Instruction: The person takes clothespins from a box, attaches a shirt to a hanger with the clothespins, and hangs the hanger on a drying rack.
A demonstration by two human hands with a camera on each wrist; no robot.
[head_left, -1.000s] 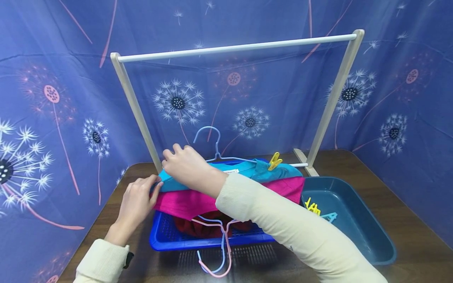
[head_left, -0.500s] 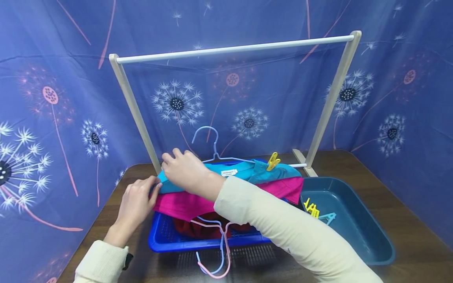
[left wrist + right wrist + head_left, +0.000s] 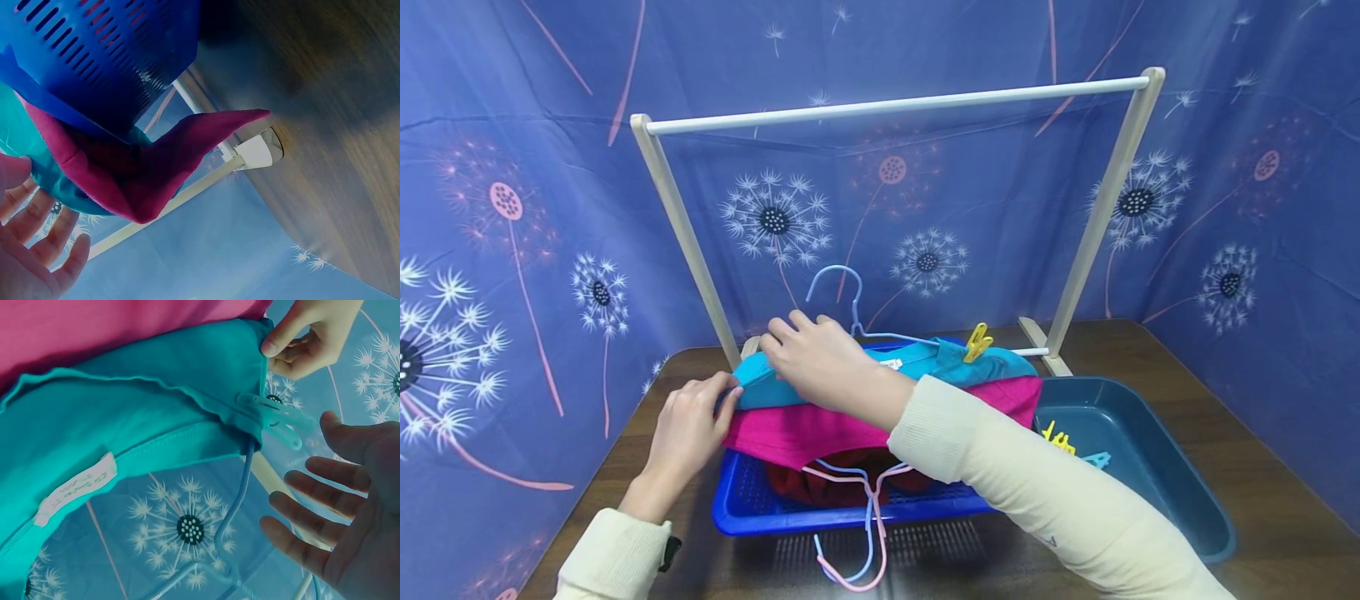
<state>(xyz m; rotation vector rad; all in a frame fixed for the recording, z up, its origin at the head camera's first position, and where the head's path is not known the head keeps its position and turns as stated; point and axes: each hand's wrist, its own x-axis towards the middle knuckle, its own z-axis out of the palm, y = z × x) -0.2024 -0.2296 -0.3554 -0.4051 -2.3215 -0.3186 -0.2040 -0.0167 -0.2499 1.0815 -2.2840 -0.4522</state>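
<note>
A turquoise garment (image 3: 767, 387) lies over a magenta one (image 3: 790, 429), with a light blue hanger (image 3: 856, 300) at its neckline. My left hand (image 3: 688, 421) pinches the turquoise garment's left corner between thumb and fingers. Beside that corner, my right hand (image 3: 369, 506) has its fingers spread and holds nothing. A pale, bluish-green clothespin (image 3: 281, 419) grips the cloth and hanger arm near the right fingertips; in the head view the right hand hides it. On the opposite shoulder sits a yellow clothespin (image 3: 978, 342).
Beneath the garments stands a blue basket (image 3: 820, 521) with dark red cloth inside. Pink and blue hanger hooks (image 3: 876, 533) hang over its front. To the right, a dark teal tray (image 3: 1150, 433) holds yellow and blue clothespins. A rack with a white bar (image 3: 895, 107) rises behind.
My right hand has shifted to the right, away from the left corner of the turquoise garment. My left hand keeps its pinch there. The garments and basket stay nearly in place.
</note>
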